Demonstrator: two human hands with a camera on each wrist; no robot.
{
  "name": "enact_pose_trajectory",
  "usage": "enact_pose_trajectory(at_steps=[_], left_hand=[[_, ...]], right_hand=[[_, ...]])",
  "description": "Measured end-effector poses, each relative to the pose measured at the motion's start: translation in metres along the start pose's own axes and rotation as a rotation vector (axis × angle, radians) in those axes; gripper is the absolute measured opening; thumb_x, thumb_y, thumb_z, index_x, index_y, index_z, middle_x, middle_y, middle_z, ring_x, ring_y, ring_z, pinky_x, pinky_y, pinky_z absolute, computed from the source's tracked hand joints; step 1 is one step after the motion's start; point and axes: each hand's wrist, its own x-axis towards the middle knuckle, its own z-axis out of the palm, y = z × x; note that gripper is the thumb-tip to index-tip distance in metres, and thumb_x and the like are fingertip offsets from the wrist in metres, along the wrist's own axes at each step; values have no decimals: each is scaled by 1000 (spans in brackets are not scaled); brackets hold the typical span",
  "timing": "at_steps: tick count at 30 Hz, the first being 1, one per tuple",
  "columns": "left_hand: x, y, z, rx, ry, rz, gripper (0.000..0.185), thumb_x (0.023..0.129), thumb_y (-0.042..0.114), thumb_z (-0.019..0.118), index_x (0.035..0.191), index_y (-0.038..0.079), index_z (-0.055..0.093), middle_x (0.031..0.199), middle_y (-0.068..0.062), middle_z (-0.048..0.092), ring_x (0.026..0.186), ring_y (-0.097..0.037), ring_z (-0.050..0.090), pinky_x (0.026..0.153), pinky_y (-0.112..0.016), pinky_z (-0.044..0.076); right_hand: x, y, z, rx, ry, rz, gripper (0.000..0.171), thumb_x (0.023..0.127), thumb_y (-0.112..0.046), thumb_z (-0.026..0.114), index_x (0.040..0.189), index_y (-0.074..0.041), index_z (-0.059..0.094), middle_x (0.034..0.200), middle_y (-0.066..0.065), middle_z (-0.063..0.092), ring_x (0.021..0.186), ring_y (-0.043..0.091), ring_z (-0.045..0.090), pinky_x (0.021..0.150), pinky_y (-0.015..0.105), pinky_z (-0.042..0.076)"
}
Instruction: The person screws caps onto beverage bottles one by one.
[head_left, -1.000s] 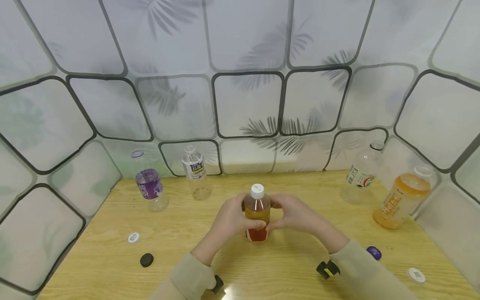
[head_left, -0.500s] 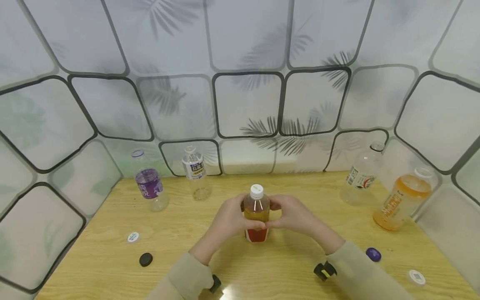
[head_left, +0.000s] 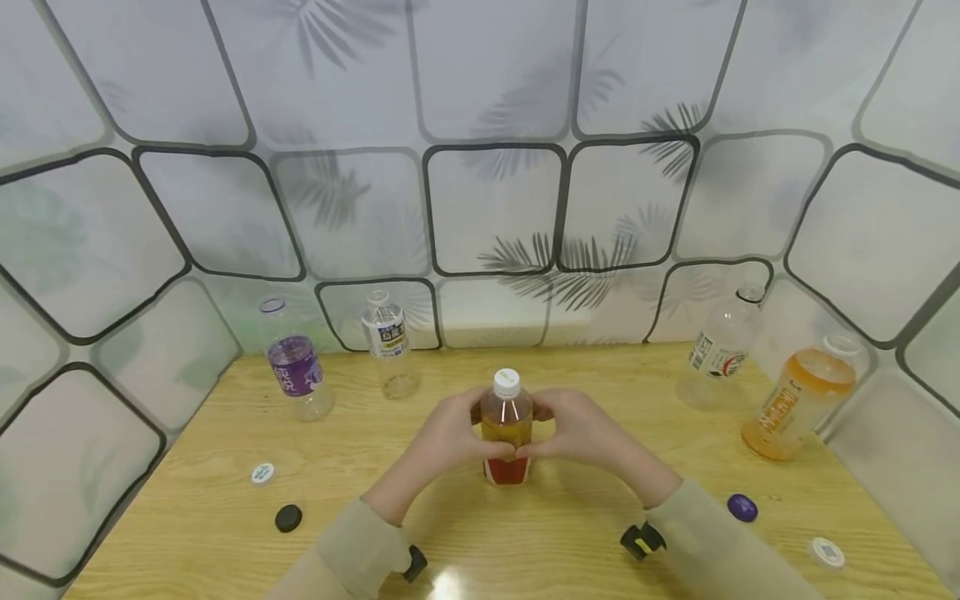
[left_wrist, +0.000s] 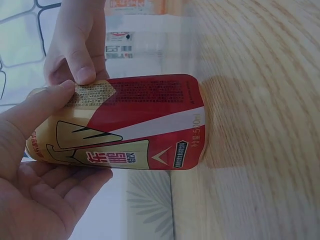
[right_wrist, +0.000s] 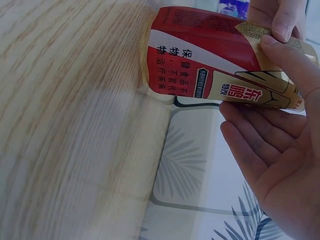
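A tea bottle [head_left: 507, 425] with a white cap, amber drink and a red and yellow label stands upright at the middle of the wooden table [head_left: 570, 533]. My left hand [head_left: 456, 435] holds its left side and my right hand [head_left: 573, 433] its right side. The thumbs meet in front over the label and the fingers wrap behind. In the left wrist view the left thumb [left_wrist: 37, 115] presses the label of the bottle [left_wrist: 145, 125]. In the right wrist view the right hand [right_wrist: 270, 135] cups the bottle [right_wrist: 210, 50].
At the back left stand a purple-label bottle [head_left: 296, 371] and a clear bottle [head_left: 388, 342]. A clear bottle [head_left: 722, 346] and an orange drink bottle [head_left: 798, 400] stand back right, all uncapped. Loose caps: white [head_left: 262, 472], black [head_left: 288, 517], purple [head_left: 741, 507], white [head_left: 827, 552].
Both hands stay round the bottle at the same spot on the table. Only the head view has shifted a little.
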Motion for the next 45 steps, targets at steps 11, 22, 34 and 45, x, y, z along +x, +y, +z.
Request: enact_pose_trajectory(at_steps=[11,22,34,45], left_hand=[[-11,-2,-11,142,59,-97,54,78,29,96,123,9,75,123,-9,79,112,-29,75,98,-47,62],[-15,1,-29,212,114,-137,52,77,29,97,120,9,76,119,-8,80,107,-28,77,94,-46,64],[-14,-3,-61,287,129,-95,50,79,28,95,120,7,76,117,-11,80,107,-31,77,94,-48,64],[-12,-10,-84,312,121,-70,55,80,26,95,125,4,72,120,-16,79,107,-35,77,94,-49,63]], right_hand=[[5,-9,4,10,-2,2,45,83,-27,92,120,-8,75,112,5,81,97,25,78,89,34,64],[20,-23,9,-21,37,18,46,84,-29,92,122,-10,75,115,4,81,101,21,78,92,35,64],[48,-35,17,-10,82,48,50,84,-32,91,128,-14,74,117,2,81,106,19,78,97,39,62],[71,-37,33,29,119,35,55,84,-29,92,133,-12,72,121,6,81,109,23,78,98,41,63]])
